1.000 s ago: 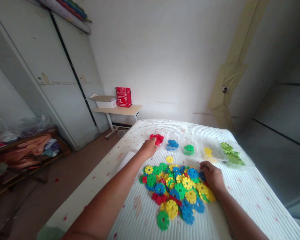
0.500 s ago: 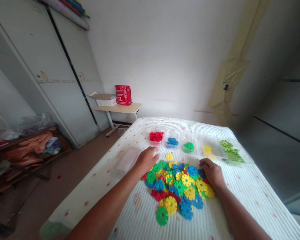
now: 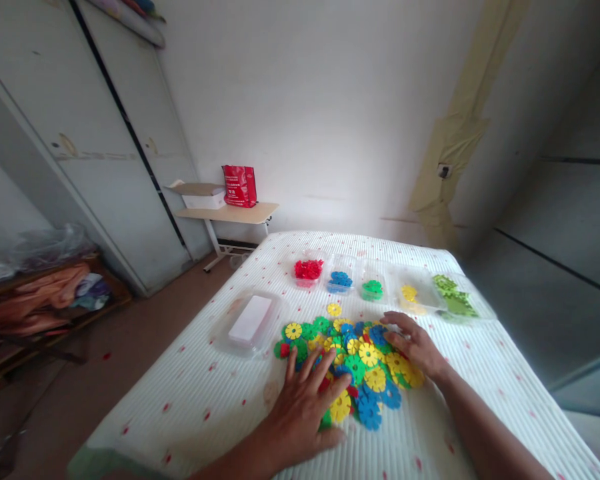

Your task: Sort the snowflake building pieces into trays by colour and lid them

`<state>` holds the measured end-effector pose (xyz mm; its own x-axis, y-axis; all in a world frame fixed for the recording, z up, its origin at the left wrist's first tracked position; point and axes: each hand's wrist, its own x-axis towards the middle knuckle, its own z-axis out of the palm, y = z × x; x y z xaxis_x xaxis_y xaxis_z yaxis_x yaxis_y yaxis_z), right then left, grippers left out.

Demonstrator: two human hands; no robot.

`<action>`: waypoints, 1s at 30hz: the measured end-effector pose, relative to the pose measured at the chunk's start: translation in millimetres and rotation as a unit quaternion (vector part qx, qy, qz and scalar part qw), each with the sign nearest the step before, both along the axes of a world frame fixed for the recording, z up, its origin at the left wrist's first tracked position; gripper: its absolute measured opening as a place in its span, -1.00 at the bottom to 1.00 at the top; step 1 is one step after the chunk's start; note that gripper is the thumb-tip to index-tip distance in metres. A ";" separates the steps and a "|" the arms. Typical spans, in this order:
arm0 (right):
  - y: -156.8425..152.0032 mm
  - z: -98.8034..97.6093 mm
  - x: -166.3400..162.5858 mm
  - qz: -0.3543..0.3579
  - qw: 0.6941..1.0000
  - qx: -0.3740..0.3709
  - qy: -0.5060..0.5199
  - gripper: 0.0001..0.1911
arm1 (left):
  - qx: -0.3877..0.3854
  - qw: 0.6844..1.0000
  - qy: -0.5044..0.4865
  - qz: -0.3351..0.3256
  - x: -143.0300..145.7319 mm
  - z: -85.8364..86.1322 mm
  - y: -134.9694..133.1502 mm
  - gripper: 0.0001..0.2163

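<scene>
A pile of flat, notched plastic flower discs (image 3: 368,355) in red, yellow, green and blue lies on the bed's white quilted cover. My left hand (image 3: 307,400) rests over the near left of the pile, fingers spread, hiding some discs. At the far right edge of the pile is my right hand (image 3: 414,341), its fingers stretched apart and touching the discs. Behind the pile stand clear tubs: one with red pieces (image 3: 308,270), one with blue discs (image 3: 339,282), one with green discs (image 3: 373,289) and one with yellow discs (image 3: 409,294).
Light green pieces (image 3: 453,295) fill another clear container at the far right. A clear lidded box (image 3: 253,322) with a white card lies left of the pile. Beyond the bed, a small table (image 3: 235,212) carries a red bag (image 3: 239,187) and a white box (image 3: 203,199).
My left hand has come back from near the red tub and spread over the pile's near left. The right hand has shifted slightly inward and its fingers have opened out.
</scene>
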<state>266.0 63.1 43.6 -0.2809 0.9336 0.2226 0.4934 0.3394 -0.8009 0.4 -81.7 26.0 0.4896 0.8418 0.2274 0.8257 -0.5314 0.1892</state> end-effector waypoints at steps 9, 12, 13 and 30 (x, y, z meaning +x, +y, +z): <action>-17.6 3.0 -25.5 0.056 0.965 0.189 -0.173 -0.80 | 0.066 0.990 -0.024 0.126 3.3 5.3 42.2 -0.49; -19.3 1.5 -32.3 0.042 0.961 0.190 -0.195 -0.81 | 0.081 0.986 -0.064 0.134 1.8 0.5 46.1 -0.55; -19.5 0.7 -34.0 0.037 0.962 0.185 -0.199 -0.81 | 0.086 0.984 -0.083 0.135 1.1 -1.5 46.4 -0.57; -16.9 8.0 -41.1 -0.045 0.991 0.114 -0.059 -0.80 | 0.128 0.955 -0.225 0.146 -5.2 8.1 39.8 -0.78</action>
